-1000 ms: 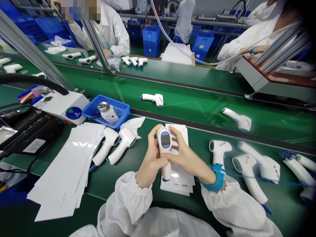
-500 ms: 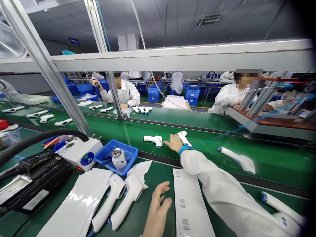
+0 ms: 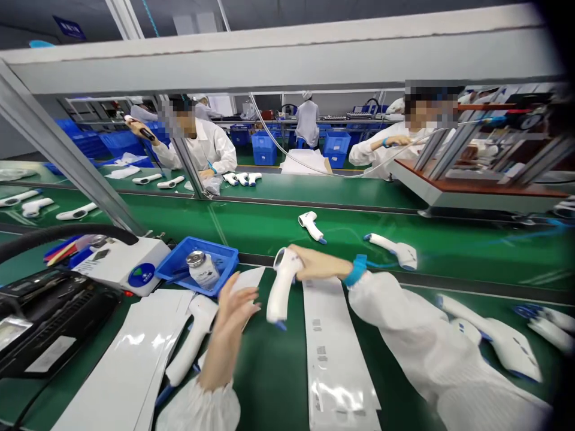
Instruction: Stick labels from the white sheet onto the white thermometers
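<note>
My right hand (image 3: 317, 266), with a blue wrist strap (image 3: 357, 270), grips the head of a white thermometer gun (image 3: 281, 287) and holds it above the green bench, handle hanging down. My left hand (image 3: 236, 305) is raised beside it with fingers spread, holding nothing, just above another white thermometer gun (image 3: 191, 338) lying on the bench. A stack of clear bags with labels (image 3: 335, 353) lies under my right forearm. Two more guns (image 3: 311, 225) (image 3: 395, 250) lie on the green conveyor belt beyond.
A blue tray (image 3: 179, 266) with a small metal-capped bottle (image 3: 202, 269) stands left of my hands, next to a white box (image 3: 121, 263) and a black machine (image 3: 40, 317). White sheets (image 3: 130, 359) lie at the front left. More guns (image 3: 498, 338) lie right. People in white coats work opposite.
My right hand left one gun on the belt, took another gun from it and drew it back over the bench. My left hand rose with fingers spread. The view tilted down slightly.
</note>
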Demonstrator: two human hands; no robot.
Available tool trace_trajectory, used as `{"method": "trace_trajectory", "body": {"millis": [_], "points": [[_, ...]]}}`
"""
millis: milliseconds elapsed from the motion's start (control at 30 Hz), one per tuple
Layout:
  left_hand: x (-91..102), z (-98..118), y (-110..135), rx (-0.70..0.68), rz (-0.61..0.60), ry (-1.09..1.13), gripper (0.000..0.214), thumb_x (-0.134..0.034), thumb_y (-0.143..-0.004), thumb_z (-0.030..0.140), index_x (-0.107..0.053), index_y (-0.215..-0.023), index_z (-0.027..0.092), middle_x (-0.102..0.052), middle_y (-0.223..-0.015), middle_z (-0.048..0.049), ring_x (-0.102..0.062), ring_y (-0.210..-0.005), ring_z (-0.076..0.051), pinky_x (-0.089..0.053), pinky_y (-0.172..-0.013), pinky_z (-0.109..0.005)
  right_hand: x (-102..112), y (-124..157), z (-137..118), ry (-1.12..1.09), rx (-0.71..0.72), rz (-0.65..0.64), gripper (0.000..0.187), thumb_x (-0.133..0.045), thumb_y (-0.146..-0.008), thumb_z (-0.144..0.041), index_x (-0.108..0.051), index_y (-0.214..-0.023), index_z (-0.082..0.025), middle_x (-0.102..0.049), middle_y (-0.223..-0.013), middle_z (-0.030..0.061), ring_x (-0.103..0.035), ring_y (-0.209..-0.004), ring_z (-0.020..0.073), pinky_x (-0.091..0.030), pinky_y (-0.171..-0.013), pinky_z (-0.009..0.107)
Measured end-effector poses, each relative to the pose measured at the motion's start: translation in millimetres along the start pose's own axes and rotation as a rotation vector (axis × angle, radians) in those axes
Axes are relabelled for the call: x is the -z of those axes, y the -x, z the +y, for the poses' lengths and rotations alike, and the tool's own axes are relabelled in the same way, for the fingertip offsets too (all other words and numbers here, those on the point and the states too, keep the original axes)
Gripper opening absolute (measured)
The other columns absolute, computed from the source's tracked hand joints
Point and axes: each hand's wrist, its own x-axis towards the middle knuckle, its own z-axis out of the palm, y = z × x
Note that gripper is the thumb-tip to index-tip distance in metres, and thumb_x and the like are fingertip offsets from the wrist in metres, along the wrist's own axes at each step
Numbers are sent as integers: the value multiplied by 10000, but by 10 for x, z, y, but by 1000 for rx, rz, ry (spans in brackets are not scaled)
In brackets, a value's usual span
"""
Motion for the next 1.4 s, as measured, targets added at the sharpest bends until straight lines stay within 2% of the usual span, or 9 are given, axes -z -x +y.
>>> {"method": "trace_trajectory", "body": {"millis": [100, 233, 400, 567, 733, 1000, 1133, 1233, 1400], "points": [[-286, -310, -19, 337, -349, 151, 888, -683, -734, 243, -204, -1476, 325, -613, -970, -32, -575, -633, -123, -454, -506, -232, -340, 619, 11, -79, 188, 46, 570, -740, -708, -154, -534, -1234, -225, -571, -1179, 45, -557, -1110, 214, -465, -955, 336], [-487, -658, 96, 336, -205, 81, 904, -631, -751, 176, -139, -1477, 396, -540, -801, 36, -457, -512, -79, -335, -384, -162, -748, 1122, 273, -67, 4, 325, 311, -668, -826, -234, -595, -1128, -223, -570, -1182, 73, -533, -1138, 235, -433, -994, 396], [-550, -750, 59, 191, -127, -45, 801, -671, -787, 261, -241, -1452, 383, -557, -824, 22, -639, -869, -174, -544, -678, -262, -1001, 1235, 540, -31, -114, 416, 111, -651, -817, -124, -688, -878, -209, -650, -1046, 62, -582, -1029, 246, -466, -913, 404], [-662, -874, -85, 118, -146, -50, 774, -696, -773, 253, -304, -1434, 347, -510, -1331, -71, -608, -1130, -240, -448, -999, -376, -1106, 1183, 572, -78, -107, 489, 113, -640, -837, -143, -719, -829, -224, -687, -956, 52, -594, -960, 244, -463, -871, 413], [-686, -967, -107, 79, -171, -109, 706, -628, -831, 244, -295, -1442, 366, -331, -1517, -56, -586, -1180, -246, -411, -1046, -392, -1126, 1151, 585, -95, -127, 498, 104, -639, -849, -188, -727, -812, -231, -696, -934, 45, -585, -929, 242, -435, -857, 421], [-687, -951, -156, 50, -181, -170, 701, -593, -844, 204, -283, -1457, 339, -365, -1496, -55, -534, -1239, -253, -390, -1064, -393, -1060, 1125, 452, -147, -114, 444, 138, -634, -759, -82, -626, -692, -203, -662, -890, 29, -584, -920, 224, -418, -876, 409], [-721, -920, -200, 8, -173, -219, 727, -593, -817, 174, -288, -1459, 328, -329, -1512, -45, -497, -1257, -236, -432, -1018, -347, -908, 1361, 231, -408, 41, 103, 151, -621, -703, -43, -608, -683, -192, -642, -842, 10, -611, -812, 165, -479, -770, 304], [-793, -911, -168, 37, -213, -227, 766, -601, -827, 238, -221, -1482, 353, -401, -1449, -65, -596, -1059, -200, -525, -848, -313, -735, 1499, 74, -613, -13, -139, 81, -676, -719, -144, -617, -687, -189, -642, -797, 1, -598, -677, 135, -484, -642, 266], [-918, -1037, -27, 14, -301, -172, 770, -607, -854, 392, -190, -1496, 316, -509, -1279, -105, -572, -698, -115, -474, -486, -197, -502, 1365, 79, -363, -5, 284, 95, -616, -771, -153, -637, -696, -207, -648, -985, 41, -605, -920, 191, -469, -746, 297]]}}
